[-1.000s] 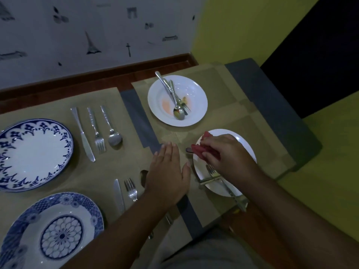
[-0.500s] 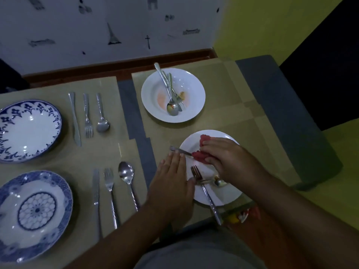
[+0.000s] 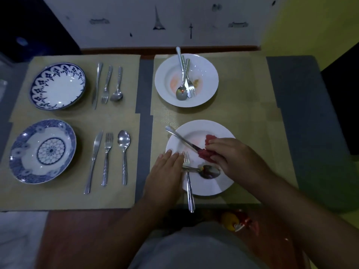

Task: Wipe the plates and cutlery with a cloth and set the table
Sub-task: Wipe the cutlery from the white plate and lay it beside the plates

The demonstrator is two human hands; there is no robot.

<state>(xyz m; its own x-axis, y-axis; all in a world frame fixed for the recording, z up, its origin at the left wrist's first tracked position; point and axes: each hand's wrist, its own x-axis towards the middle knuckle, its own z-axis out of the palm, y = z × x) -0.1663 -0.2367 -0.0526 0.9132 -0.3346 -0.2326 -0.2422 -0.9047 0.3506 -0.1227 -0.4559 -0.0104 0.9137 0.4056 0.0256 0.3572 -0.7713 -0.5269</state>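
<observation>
My right hand (image 3: 235,159) grips a red cloth (image 3: 206,150) wrapped round one end of a table knife (image 3: 181,139) over the near white plate (image 3: 211,186). A fork (image 3: 188,179) and a spoon (image 3: 207,171) lie on that plate, the fork's handle sticking out over the table edge. My left hand (image 3: 165,173) lies flat with straight fingers at the plate's left rim. The far white plate (image 3: 206,65) holds smears plus a spoon and fork (image 3: 184,78).
On the left mats sit two blue-patterned plates (image 3: 58,86) (image 3: 41,151), each with a knife, fork and spoon laid beside it (image 3: 107,84) (image 3: 107,158). A wall runs behind the table. A yellow and red object (image 3: 236,222) lies below the near edge.
The view has swung left and down, showing both left settings whole. My right hand with the cloth slid toward the knife's right end. My left hand stays flat at the plate's rim.
</observation>
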